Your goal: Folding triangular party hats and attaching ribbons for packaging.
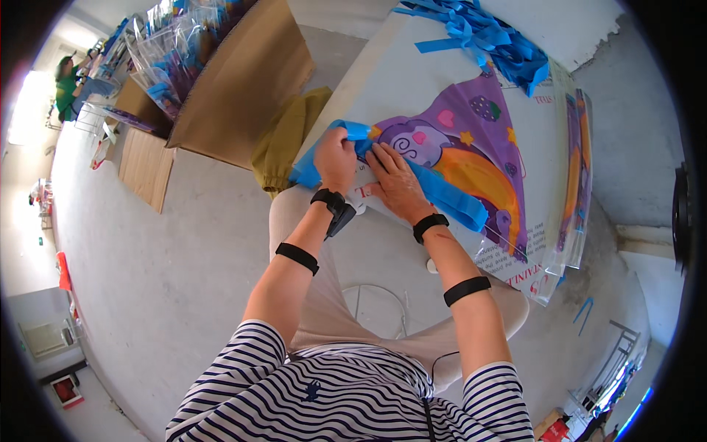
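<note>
A folded blue ribbon (445,197) lies slantwise across the near edge of a white printed board on my lap. Closed in a fist, my left hand (336,160) grips the ribbon near its left end, where a loop shows above the knuckles. My right hand (396,179) rests on the ribbon just beside it, fingers stretched out and pressing it against the board. Beyond my hands is a thin purple triangular sheet (487,151) with a cartoon animal, stars and berries. The ribbon overlaps its near edge. What lies inside my left fist is hidden.
More blue ribbons (482,37) are heaped at the board's far end. Clear plastic bags with printed sheets (573,177) hang along its right side. A large cardboard box (247,81) and olive cloth (289,140) stand to the left. A person in green (68,88) is far left.
</note>
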`<action>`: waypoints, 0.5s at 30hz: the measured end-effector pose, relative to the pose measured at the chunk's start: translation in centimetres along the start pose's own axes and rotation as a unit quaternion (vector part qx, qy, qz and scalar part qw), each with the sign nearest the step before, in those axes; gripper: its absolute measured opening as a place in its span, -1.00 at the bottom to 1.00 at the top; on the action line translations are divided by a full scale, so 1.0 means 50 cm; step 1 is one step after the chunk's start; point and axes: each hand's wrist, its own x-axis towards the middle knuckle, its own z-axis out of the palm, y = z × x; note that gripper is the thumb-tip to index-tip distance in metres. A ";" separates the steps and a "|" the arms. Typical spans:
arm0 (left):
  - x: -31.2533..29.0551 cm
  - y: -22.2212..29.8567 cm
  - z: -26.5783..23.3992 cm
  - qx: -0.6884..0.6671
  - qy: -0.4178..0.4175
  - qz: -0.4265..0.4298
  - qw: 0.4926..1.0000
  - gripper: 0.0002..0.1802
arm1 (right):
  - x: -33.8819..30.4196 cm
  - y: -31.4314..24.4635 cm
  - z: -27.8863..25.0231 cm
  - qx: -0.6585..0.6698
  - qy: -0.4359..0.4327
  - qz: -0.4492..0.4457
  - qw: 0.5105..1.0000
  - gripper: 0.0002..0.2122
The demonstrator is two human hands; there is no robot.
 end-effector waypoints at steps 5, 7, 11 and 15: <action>0.026 -0.015 -0.013 -0.163 0.058 -0.222 0.960 -0.84 | -0.003 0.000 0.003 0.003 0.009 -0.001 1.000 -0.37; 0.025 -0.006 -0.033 -0.131 0.086 -0.218 0.963 -0.87 | -0.005 0.002 0.004 0.000 0.012 0.000 1.000 -0.36; -0.041 0.036 -0.070 -0.113 0.016 -0.115 0.987 -0.87 | -0.012 0.011 0.001 -0.004 0.019 0.004 1.000 -0.35; -0.094 0.080 -0.063 -0.177 -0.025 -0.031 0.983 -0.81 | -0.004 0.003 0.001 0.024 0.010 -0.001 1.000 -0.41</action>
